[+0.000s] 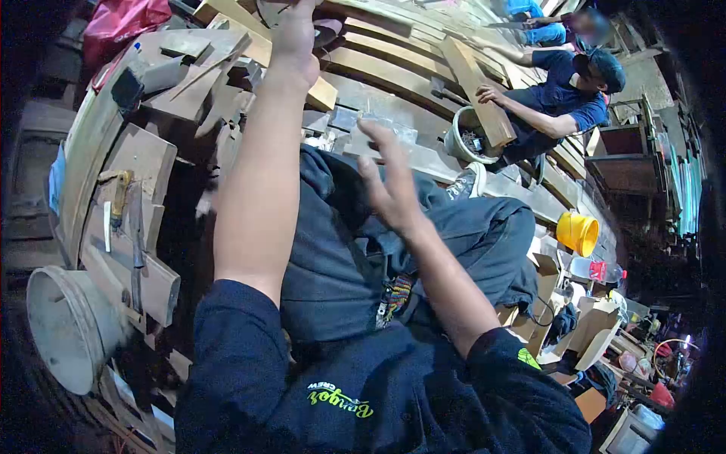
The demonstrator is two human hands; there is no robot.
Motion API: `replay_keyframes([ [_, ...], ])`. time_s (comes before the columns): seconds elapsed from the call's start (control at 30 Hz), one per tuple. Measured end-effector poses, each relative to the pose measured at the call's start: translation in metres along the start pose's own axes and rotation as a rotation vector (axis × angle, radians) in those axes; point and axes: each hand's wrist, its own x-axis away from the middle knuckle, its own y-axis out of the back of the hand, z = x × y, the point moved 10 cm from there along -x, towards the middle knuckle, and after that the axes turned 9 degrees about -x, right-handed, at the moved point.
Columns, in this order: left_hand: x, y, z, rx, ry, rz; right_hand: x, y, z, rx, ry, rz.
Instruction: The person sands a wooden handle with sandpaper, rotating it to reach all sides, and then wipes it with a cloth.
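My left hand [293, 34] reaches far forward to the top edge of the view, over wooden boards, with its fingers cut off by the frame. Right beside it is a dark rounded thing [327, 32], close to the end of a wood block [324, 94]. My right hand [393, 178] hovers over my lap, thumb and fingers apart, with nothing in it. Beyond its fingertips lie a pale flat piece [389, 130] and the long planks [393, 72].
At upper right a person [556, 98] holds a wooden board over a bucket [457, 144]. A yellow bucket [578, 233] and a bottle [597, 271] stand at right. On my left are a drill [117, 198], a white bucket [64, 325] and a red bag [121, 29].
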Motion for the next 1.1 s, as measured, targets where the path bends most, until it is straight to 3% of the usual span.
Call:
replay_keyframes([
  [0.03, 0.001, 0.004, -0.006, 0.004, -0.017, -0.021, 0.004, -0.017, 0.017, -0.051, 0.057, 0.038],
  [0.07, 0.005, 0.006, -0.005, 0.019, -0.002, -0.024, 0.016, -0.045, 0.015, -0.130, -0.031, 0.207],
  [0.1, -0.003, 0.012, 0.002, 0.115, 0.026, -0.006, 0.028, -0.065, 0.026, 0.017, 0.149, 0.356],
  [0.2, 0.002, 0.020, -0.002, 0.086, 0.021, -0.123, 0.067, -0.058, 0.004, 0.243, 0.138, 0.411],
  [0.33, 0.007, 0.009, -0.005, 0.073, 0.050, -0.086, 0.095, -0.022, 0.003, 0.254, 0.215, 0.454],
  [0.4, 0.001, 0.007, -0.003, 0.030, 0.027, -0.082, 0.126, -0.020, -0.063, 0.161, -0.669, 0.658],
  [0.43, -0.001, 0.005, -0.003, 0.032, 0.022, -0.049, 0.121, -0.022, -0.059, 0.168, -0.675, 0.647],
  [0.5, 0.003, -0.001, 0.000, -0.013, 0.055, -0.051, 0.059, -0.014, 0.002, -0.174, -0.093, 0.154],
  [0.57, 0.019, -0.004, -0.011, -0.031, 0.018, -0.170, 0.031, -0.029, 0.025, -0.032, 0.010, 0.079],
  [0.63, 0.003, 0.012, 0.004, -0.112, -0.030, -0.053, 0.032, -0.076, 0.027, 0.137, -0.015, 0.299],
  [0.67, 0.004, 0.015, 0.006, -0.116, -0.029, -0.084, 0.043, -0.085, 0.035, 0.174, 0.063, 0.254],
  [0.77, 0.006, 0.017, 0.006, -0.118, 0.001, -0.137, 0.069, -0.073, 0.046, 0.178, 0.126, 0.382],
  [0.83, 0.006, 0.002, -0.002, -0.051, -0.066, 0.005, 0.094, -0.058, 0.035, 0.172, 0.062, 0.515],
  [0.87, 0.011, 0.007, -0.002, -0.118, -0.054, -0.118, 0.106, -0.045, 0.027, 0.119, -0.083, 0.531],
  [0.9, 0.000, 0.011, 0.002, -0.136, -0.056, -0.094, 0.112, -0.026, 0.019, 0.050, -0.164, 0.451],
  [0.97, -0.002, -0.005, 0.004, 0.048, -0.014, -0.027, 0.130, -0.006, -0.021, 0.280, -0.476, 0.574],
  [1.03, -0.001, 0.003, 0.008, 0.058, 0.004, -0.063, 0.106, 0.009, -0.013, 0.253, -0.369, 0.371],
  [1.1, -0.007, -0.008, 0.006, 0.171, -0.048, 0.082, 0.060, 0.011, 0.020, 0.034, -0.114, 0.090],
])
